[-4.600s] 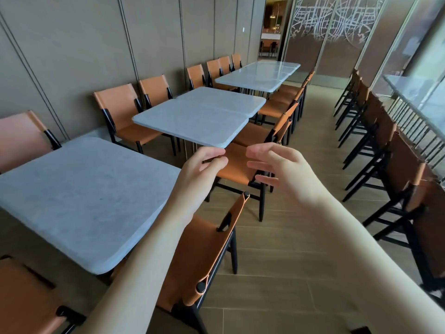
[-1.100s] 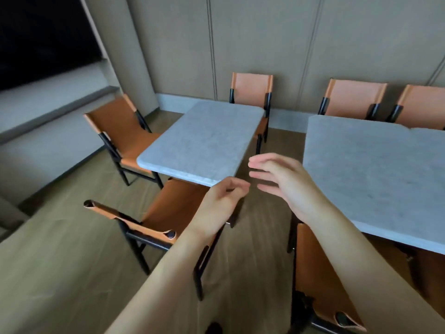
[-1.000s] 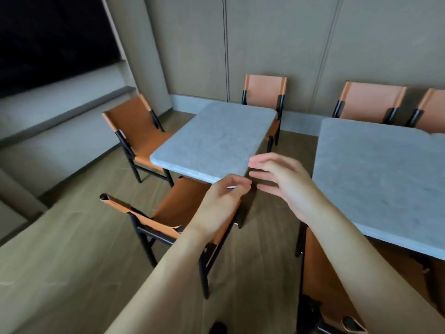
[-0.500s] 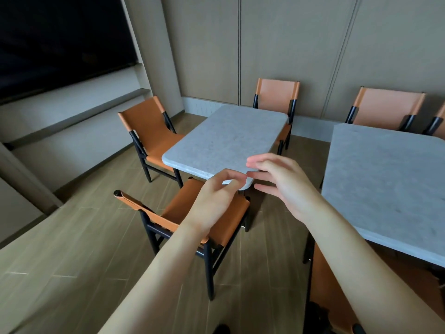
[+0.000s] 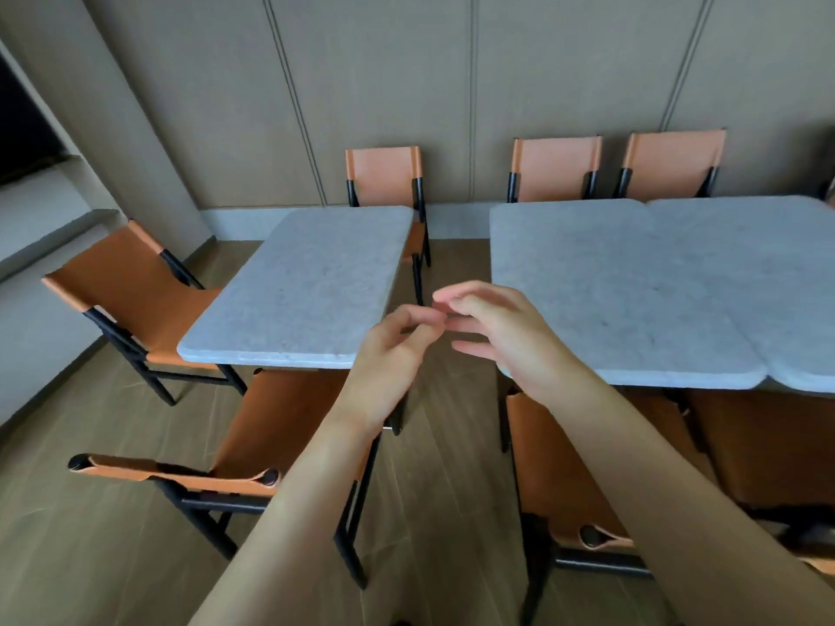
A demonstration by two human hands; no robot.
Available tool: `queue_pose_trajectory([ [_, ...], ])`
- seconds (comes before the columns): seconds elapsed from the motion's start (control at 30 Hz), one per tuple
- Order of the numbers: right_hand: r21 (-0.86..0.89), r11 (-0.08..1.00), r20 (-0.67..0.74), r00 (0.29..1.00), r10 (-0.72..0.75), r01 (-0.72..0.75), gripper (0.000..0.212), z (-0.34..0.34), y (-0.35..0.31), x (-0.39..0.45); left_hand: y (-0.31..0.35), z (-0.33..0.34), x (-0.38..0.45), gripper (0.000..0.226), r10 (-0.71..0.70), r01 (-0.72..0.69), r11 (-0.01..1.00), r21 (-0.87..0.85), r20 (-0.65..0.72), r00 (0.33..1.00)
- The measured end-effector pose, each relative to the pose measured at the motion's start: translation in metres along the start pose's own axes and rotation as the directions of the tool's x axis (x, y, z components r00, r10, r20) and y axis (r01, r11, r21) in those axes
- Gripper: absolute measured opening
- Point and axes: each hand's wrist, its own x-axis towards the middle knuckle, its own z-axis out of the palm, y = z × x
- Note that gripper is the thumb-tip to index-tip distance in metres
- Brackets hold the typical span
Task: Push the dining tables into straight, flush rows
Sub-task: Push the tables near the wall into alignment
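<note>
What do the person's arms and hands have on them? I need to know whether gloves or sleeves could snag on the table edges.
Nothing is worn that shows. The left hand and right hand are bare, with no gloves, and I see no rings on the fingers. Both forearms are bare to the frame's bottom edge: no sleeves, watch or bracelet in view.

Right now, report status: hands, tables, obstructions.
Left hand and right hand raised, empty, fingertips near each other. Single table apart from joined pair, floor gap between. Chair behind the gap.
</note>
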Motion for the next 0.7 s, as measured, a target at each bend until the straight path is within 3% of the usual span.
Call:
queue_pose_trajectory([
  [0.33,0.016,0.999,-0.329,0.943,0.045,-0.042,0.022,-0.115,0.014,-0.081,0.020,0.124,0.003,0.017,0.054,-0.062,0.998,0.020,0.283,0.958],
  [0.7,0.061,0.995,-0.605,0.790,0.103,-0.083,0.021,-0.205,0.033,-0.201,0.032,0.256,-0.042,0.014,0.067,-0.088,0.996,0.011,0.560,0.826],
])
